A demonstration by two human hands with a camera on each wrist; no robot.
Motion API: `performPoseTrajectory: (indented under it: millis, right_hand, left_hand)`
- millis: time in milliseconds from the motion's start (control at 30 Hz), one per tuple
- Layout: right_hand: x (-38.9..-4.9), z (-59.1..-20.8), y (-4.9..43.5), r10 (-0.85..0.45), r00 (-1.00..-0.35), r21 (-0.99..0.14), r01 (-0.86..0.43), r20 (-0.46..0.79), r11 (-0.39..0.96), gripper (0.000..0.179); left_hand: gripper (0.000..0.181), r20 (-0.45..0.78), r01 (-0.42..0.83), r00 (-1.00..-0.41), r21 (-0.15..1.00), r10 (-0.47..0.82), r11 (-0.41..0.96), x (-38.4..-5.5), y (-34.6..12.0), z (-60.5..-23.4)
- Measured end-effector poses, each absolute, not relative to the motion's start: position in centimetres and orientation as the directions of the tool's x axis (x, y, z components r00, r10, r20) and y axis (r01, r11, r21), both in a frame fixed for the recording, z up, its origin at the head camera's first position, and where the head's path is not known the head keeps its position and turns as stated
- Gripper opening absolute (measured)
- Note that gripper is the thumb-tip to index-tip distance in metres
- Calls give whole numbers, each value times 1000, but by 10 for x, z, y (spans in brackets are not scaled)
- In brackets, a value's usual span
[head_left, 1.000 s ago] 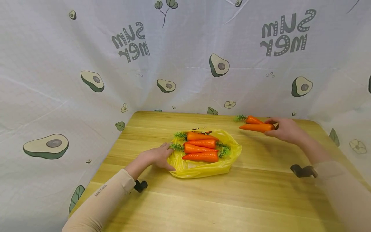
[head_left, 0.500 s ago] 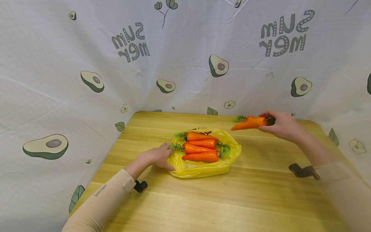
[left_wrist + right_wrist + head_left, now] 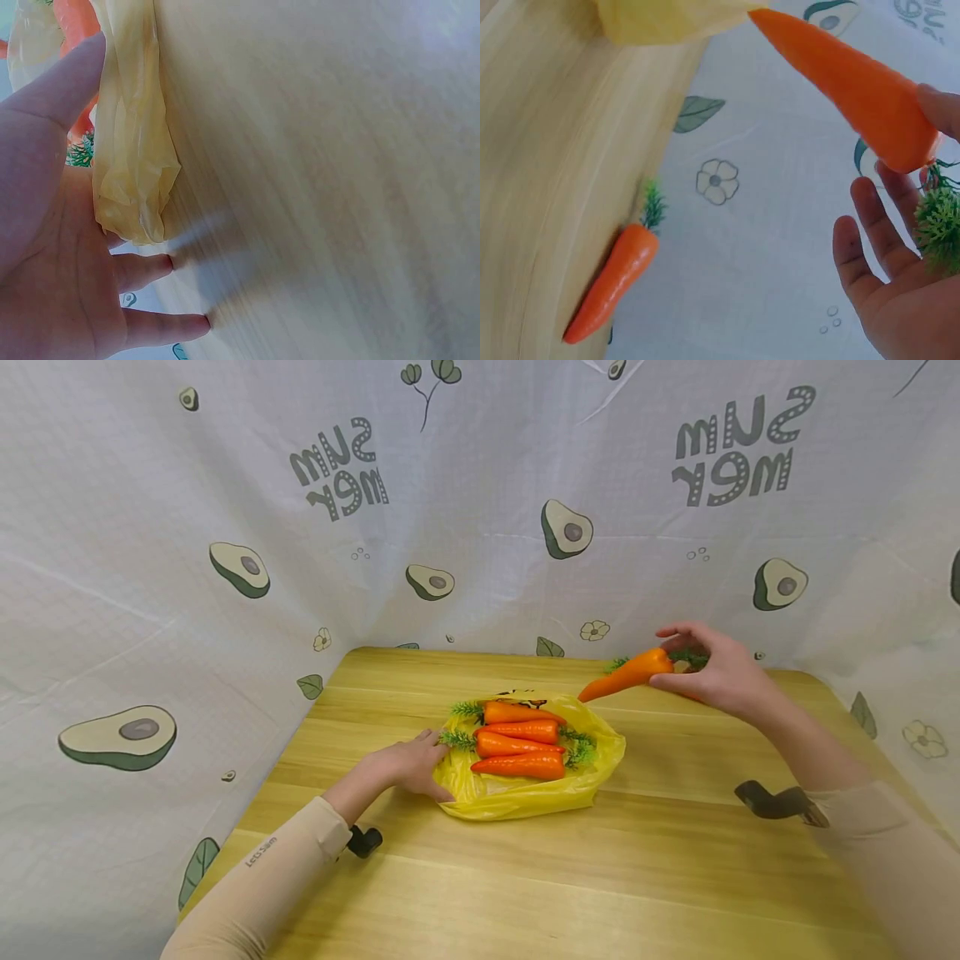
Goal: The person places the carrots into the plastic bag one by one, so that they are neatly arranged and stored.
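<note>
My right hand pinches an orange carrot by its thick end, between thumb and fingertips. The carrot's pointed tip slants down-left to the far right rim of a yellow plastic bag; its green leafy top lies by the palm. Inside the bag, several carrots lie side by side with green tufts at their ends. My left hand rests at the bag's left end, thumb at the rim and fingers spread straight. Another carrot lies on the table, mostly hidden behind the held carrot and hand in the head view.
The bag stands on a wooden table. A white curtain printed with avocados hangs along the table's back and sides. Black wrist mounts stick out from both forearms.
The right hand has lifted the carrot from beside the other one and carried it up and left, its tip now at the bag's rim. The left hand and the bag stay put.
</note>
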State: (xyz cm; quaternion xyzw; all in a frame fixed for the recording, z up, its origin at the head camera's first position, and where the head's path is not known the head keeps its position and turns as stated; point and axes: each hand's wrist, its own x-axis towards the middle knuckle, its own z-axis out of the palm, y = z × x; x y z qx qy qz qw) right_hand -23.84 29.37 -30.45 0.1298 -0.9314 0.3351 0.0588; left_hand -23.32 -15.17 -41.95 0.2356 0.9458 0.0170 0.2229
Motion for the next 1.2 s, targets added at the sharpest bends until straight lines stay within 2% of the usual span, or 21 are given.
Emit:
performPoseTrajectory:
  millis: [267, 533, 633, 967, 1133, 1200]
  right_hand:
    - [-236, -299, 287, -155, -962, -777, -273, 224, 568, 67]
    - [-233, -294, 275, -162, -950, -928, -299, 268, 223, 63]
    - [-234, -296, 269, -169, -947, -950, -292, 271, 113, 61]
    - [-234, -300, 240, -220, -940, -965, -245, 260, -90, 66]
    - [-238, -304, 224, -309, -894, -942, -278, 326, -189, 53]
    - [-240, -306, 218, -341, -877, -939, -291, 338, -183, 46]
  left_hand:
    - [99, -415, 440, -788, 138, 455, 887, -234, -151, -420]
    - [99, -417, 438, -787, 140, 454, 888, -233, -151, -419]
    - [99, -419, 437, -787, 136, 452, 889, -234, -152, -421]
    - [98, -424, 439, -785, 133, 452, 888, -234, -153, -422]
    - [99, -419, 435, -788, 138, 451, 890, -234, -153, -422]
    - [99, -418, 435, -789, 139, 451, 890, -234, -153, -423]
